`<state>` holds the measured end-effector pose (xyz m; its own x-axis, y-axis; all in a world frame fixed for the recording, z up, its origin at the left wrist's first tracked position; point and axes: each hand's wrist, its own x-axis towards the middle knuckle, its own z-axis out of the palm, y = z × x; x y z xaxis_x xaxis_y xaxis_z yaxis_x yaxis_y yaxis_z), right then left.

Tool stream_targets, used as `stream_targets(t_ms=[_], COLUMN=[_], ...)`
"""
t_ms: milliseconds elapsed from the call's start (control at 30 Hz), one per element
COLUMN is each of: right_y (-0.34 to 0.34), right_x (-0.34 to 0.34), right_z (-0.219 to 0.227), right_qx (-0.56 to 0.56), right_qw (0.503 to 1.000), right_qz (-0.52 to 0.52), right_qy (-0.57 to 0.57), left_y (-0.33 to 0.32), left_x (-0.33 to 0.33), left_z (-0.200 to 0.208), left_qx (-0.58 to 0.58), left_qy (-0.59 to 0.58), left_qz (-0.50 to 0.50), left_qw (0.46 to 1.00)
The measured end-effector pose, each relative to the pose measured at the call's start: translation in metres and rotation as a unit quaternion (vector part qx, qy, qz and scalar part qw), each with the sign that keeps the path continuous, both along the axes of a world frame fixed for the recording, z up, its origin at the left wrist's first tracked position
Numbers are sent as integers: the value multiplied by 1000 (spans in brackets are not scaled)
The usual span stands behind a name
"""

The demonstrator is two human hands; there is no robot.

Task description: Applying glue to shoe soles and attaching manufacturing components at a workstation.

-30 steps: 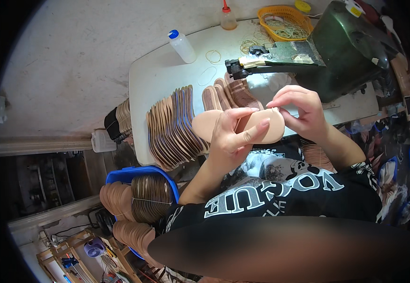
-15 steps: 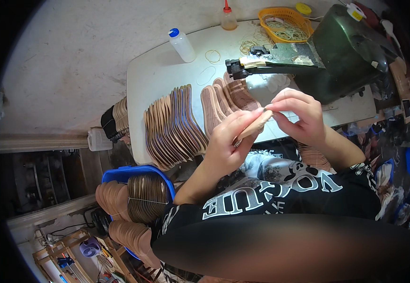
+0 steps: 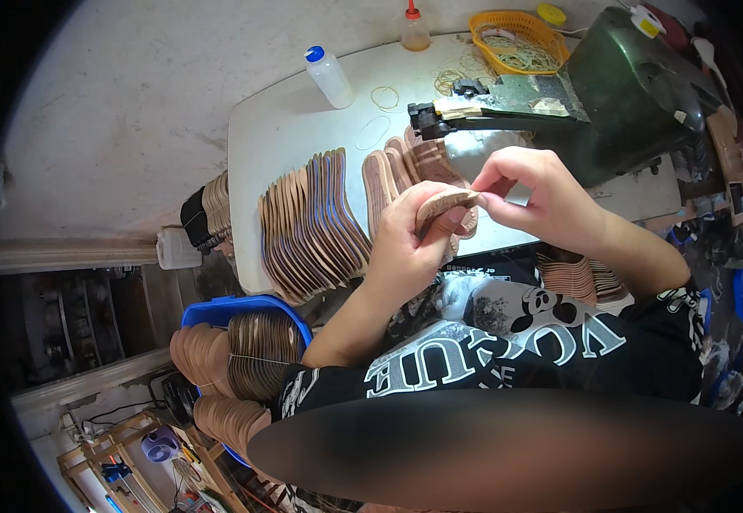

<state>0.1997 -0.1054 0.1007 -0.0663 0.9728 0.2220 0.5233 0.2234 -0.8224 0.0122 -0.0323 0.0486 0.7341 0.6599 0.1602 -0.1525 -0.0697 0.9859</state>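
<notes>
From my end I see the insole (image 3: 447,202) held up between the two hands, off the worktop (image 3: 290,120) and near its close edge, in front of the shirt (image 3: 508,342). The left hand (image 3: 404,239) has the better hold: it is wrapped around the insole from the left and below, thumb on the near face. The right hand (image 3: 525,192) comes in from the other side, thumb and forefinger pinched on the right-hand edge; what exactly lies between those fingertips is too small for me to make out. So the relation I judge to matter is this: the insole lies to the right of the left palm and just left of the right fingertips, with its rim facing me more than its flat face. The visible rim bows upward and runs across from the left grip to the right pinch. Its long axis is foreshortened, and the left fingers hide part of it, so I can't read its full direction. Well left of the hands, a packed row of insoles (image 3: 312,227) stands on edge; nearer, just beyond the left hand, are some browner insoles (image 3: 377,175). The black head of the machine (image 3: 431,121) sits farther off, apart from both hands.
</notes>
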Motion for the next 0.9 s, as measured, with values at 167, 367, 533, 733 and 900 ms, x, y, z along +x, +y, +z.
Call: stream_targets(t_ms=[167,367,533,733,900], right_y=[5,12,13,7,1], right_x=[9,17,18,15,8], right_z=[4,18,28,29,22], right_qx=[-32,16,107,155,222], right_qw=[994,945,934,928,926], right_qz=[79,193,222,201,50], right_qy=[-70,-263,-259,-272,-303], left_y=[6,8,6,13,12], left_x=[-4,-4,-9,-15,-8], left_z=[9,22,32,39,40], left_qx=[23,6,-127,-76,-144], left_qy=[61,69,25,49,23], left_qz=[-52,-109,-97,-163,-169], left_qw=[996,992,987,982,975])
